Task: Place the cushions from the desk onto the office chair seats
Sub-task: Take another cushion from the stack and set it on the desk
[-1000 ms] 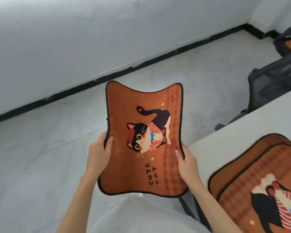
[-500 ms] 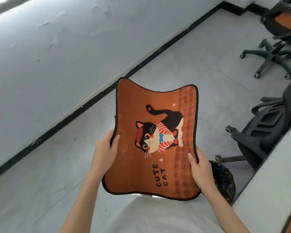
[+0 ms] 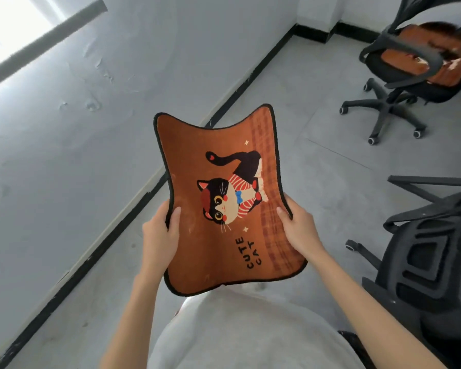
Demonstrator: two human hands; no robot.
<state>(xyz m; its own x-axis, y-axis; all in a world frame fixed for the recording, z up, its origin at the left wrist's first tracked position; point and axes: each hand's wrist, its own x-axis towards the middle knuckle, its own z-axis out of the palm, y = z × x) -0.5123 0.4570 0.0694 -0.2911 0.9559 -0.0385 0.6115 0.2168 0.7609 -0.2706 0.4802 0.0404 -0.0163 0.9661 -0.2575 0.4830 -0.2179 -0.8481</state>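
1. Two hands hold one orange cushion up in front of the person's chest, above the grey floor, not resting on anything.
2. Left hand grips the cushion's left edge: thumb on the printed face, other fingers hidden behind. Right hand grips the right edge the same way, thumb on top.
3. Cushion is flat w/ black trim, printed w/ a cartoon cat and the words "CUTE CAT". Its far edge sags a little in the middle, so it prob. handles as thin and floppy.
4. Top right, well apart from the person: a black office chair on a wheeled base. An orange cushion already lies on its seat, partly hidden by an armrest and blurred.
5. Right edge, near the person: a second black office chair, seen from behind its ribbed backrest. Its seat isn't visible, so can't tell if it has a cushion.
6. No table in view. A grey wall w/ a dark skirting strip runs diagonally across the left.
7. Step in hand, as a judgement: carrying this cushion toward a chair; at least one chair looks done.
8. Next move prob. calls for turning right to the near chair, getting round its backrest, checking the seat is free, then lowering the cushion flat w/ both hands and letting go.
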